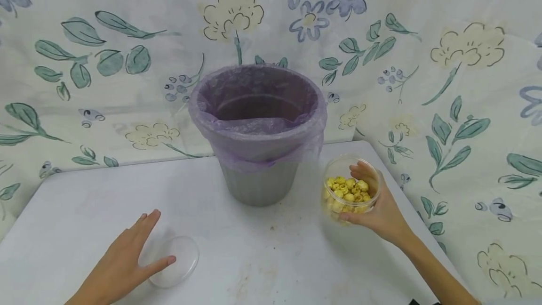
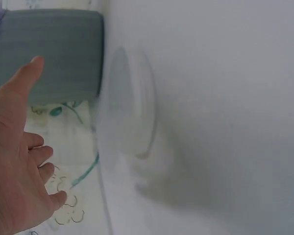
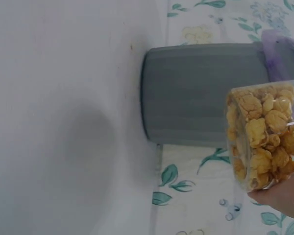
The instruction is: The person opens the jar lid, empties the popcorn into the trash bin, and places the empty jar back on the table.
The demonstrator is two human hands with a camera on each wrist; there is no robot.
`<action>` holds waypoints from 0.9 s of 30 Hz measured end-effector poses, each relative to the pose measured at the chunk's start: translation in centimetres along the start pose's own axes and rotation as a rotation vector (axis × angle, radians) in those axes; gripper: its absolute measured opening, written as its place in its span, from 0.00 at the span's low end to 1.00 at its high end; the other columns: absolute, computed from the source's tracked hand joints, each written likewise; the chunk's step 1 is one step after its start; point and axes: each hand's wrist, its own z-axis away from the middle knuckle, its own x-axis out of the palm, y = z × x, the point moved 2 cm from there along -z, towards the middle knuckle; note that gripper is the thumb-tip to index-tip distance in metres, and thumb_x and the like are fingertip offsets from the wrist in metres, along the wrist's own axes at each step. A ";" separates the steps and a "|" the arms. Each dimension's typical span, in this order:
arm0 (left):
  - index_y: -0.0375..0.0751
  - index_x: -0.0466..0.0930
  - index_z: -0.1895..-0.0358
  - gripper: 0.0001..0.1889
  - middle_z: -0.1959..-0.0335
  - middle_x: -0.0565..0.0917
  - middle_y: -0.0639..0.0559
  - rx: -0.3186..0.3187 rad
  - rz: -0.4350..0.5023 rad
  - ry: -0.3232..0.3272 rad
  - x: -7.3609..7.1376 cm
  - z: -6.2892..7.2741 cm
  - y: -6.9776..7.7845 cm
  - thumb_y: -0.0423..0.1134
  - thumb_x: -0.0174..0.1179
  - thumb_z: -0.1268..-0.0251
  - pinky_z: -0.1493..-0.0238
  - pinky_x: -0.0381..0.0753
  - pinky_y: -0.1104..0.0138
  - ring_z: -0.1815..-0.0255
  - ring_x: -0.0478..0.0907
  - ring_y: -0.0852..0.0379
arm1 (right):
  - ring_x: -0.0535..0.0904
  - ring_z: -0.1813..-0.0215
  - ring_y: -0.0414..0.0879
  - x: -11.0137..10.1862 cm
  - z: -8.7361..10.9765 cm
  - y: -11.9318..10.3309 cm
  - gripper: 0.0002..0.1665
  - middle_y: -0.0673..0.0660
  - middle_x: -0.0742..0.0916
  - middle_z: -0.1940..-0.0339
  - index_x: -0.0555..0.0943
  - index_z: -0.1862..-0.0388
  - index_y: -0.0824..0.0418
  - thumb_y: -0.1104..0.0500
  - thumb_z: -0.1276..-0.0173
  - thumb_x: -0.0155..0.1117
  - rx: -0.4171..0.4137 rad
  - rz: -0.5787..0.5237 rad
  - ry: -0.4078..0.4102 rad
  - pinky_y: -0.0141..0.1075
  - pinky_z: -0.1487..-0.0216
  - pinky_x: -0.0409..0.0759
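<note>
The right hand (image 1: 383,211) is curled round the jar (image 1: 336,168), thumb in front and fingers behind, holding it above the table (image 1: 203,192), near the right side of the bin (image 1: 258,182). The jar's mouth is uncovered, so I'd say a level, firm hold without squeezing the wall suits the popcorn (image 1: 349,194) best. The left hand (image 1: 123,258) holds nothing: its fingers reach out, thumb spread wide, over the clear lid (image 1: 184,272). Better not to brush that.

Yellow popcorn (image 1: 349,196) — grey bin (image 1: 260,186)
</note>
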 end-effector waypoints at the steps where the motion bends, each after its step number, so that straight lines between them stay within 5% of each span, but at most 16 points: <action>1: 0.40 0.46 0.19 0.55 0.26 0.60 0.29 0.018 0.003 0.011 -0.4 -0.1 0.4 0.59 0.70 0.41 0.32 0.51 0.35 0.27 0.55 0.28 | 0.68 0.31 0.41 -0.1 0.0 -0.1 0.61 0.61 0.72 0.31 0.58 0.24 0.61 0.75 0.55 0.79 0.003 0.007 0.001 0.25 0.34 0.63; 8: 0.47 0.48 0.19 0.40 0.24 0.60 0.37 0.186 -0.027 0.140 -3.1 -0.9 2.7 0.46 0.59 0.27 0.23 0.39 0.58 0.22 0.51 0.42 | 0.68 0.31 0.41 -1.1 -0.6 -0.8 0.61 0.63 0.72 0.31 0.56 0.25 0.67 0.74 0.55 0.80 0.023 0.065 0.006 0.23 0.34 0.62; 11: 0.48 0.48 0.19 0.38 0.24 0.61 0.39 0.217 -0.039 0.167 -4.2 -1.3 3.6 0.44 0.57 0.25 0.23 0.39 0.61 0.21 0.50 0.45 | 0.67 0.31 0.38 -1.4 -0.9 -1.2 0.62 0.63 0.71 0.31 0.56 0.24 0.66 0.74 0.55 0.81 0.019 0.094 0.010 0.22 0.34 0.62; 27: 0.43 0.48 0.19 0.36 0.21 0.52 0.38 0.229 -0.138 0.179 -9.4 -4.3 7.9 0.51 0.50 0.21 0.27 0.43 0.41 0.21 0.46 0.38 | 0.66 0.29 0.47 -2.7 -2.9 -2.8 0.64 0.58 0.71 0.30 0.56 0.23 0.59 0.75 0.56 0.81 -0.024 0.142 0.006 0.24 0.35 0.64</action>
